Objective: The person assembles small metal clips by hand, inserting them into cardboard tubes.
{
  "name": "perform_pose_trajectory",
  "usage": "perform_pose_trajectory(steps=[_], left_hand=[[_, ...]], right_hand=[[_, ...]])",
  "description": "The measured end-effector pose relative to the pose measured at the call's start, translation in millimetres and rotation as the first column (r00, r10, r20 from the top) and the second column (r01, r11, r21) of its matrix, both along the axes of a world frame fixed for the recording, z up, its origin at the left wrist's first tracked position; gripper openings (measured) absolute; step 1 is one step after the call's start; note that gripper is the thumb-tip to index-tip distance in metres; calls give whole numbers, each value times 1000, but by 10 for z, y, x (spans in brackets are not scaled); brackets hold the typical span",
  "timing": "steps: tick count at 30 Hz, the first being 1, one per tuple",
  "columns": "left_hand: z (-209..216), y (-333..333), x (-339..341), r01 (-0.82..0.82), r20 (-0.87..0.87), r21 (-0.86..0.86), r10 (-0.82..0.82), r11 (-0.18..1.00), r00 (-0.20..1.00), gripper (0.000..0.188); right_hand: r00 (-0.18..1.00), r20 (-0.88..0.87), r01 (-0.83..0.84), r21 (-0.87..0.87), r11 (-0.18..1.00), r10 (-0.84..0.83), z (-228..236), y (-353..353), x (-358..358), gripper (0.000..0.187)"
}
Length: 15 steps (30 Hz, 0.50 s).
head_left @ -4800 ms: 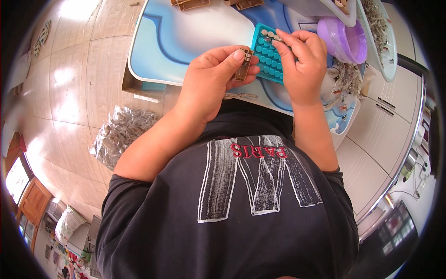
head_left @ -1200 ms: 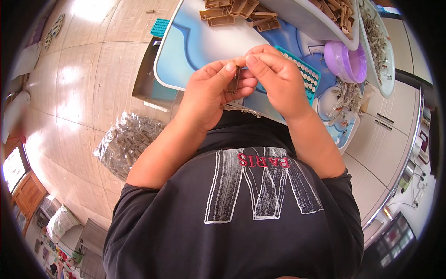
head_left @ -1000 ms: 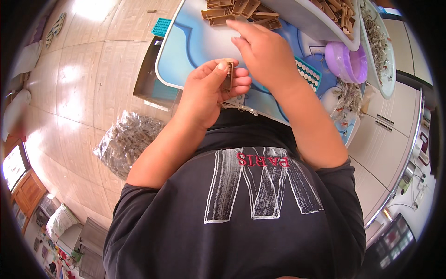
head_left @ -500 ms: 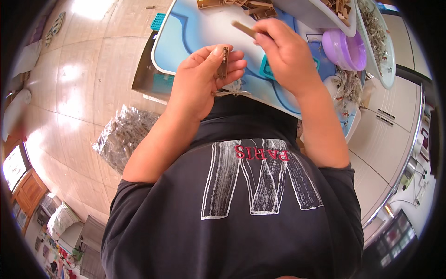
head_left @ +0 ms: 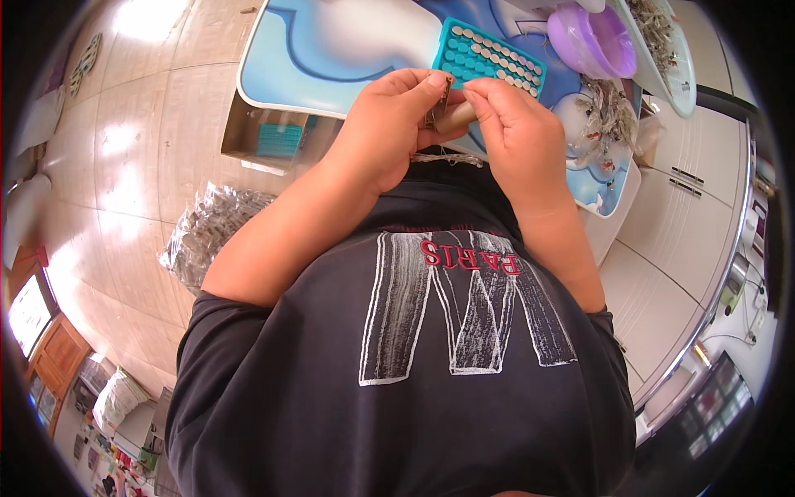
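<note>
The left hand [head_left: 387, 109] is closed on a small brown casing [head_left: 440, 106], pinched between thumb and fingers. The right hand [head_left: 523, 131] grips a flat tan piece [head_left: 456, 121] between thumb and fingertips, its free end right against the casing, in the gap between the two hands. Whether the edges actually engage is hard to tell, since the fingers cover much of both parts.

To do this step well, the left hand should hold the casing steady by its sides, thumb clear of the rim, while the right squares the tan piece to it. Light, even pressure seems wiser than force: the parts look thin, and a tilted piece could jam or dislodge whatever sits inside. Staying above the table [head_left: 348, 41] would help if something slips.

Just beyond the right hand lies a teal tray [head_left: 454, 69] with rows of pale round pieces [head_left: 507, 65]; farther out, to that hand's right, is a purple bowl [head_left: 571, 41].

No label can be read on the parts in the hands. Nearer the body than the hands, the dark shirt [head_left: 397, 431] carries red lettering [head_left: 472, 261], upside down here, over white sketched strokes.
</note>
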<state>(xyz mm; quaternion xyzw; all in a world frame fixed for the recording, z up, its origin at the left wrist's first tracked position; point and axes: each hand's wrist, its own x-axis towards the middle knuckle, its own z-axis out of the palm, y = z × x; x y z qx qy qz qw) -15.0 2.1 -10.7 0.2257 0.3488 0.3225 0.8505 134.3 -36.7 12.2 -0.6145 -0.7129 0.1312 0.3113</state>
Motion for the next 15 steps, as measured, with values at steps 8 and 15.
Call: perform_pose_trajectory(steps=[8, 15], left_hand=[[1, -89, 141, -10, 14, -37, 11, 999, 1000, 24], [45, -131, 203, -10, -58, -52, 7, 999, 998, 23]], right_hand=[[998, 49, 23, 103, 994, -29, -41, -123, 114, 14], [999, 46, 30, -103, 994, -26, 75, -246, 106, 36]])
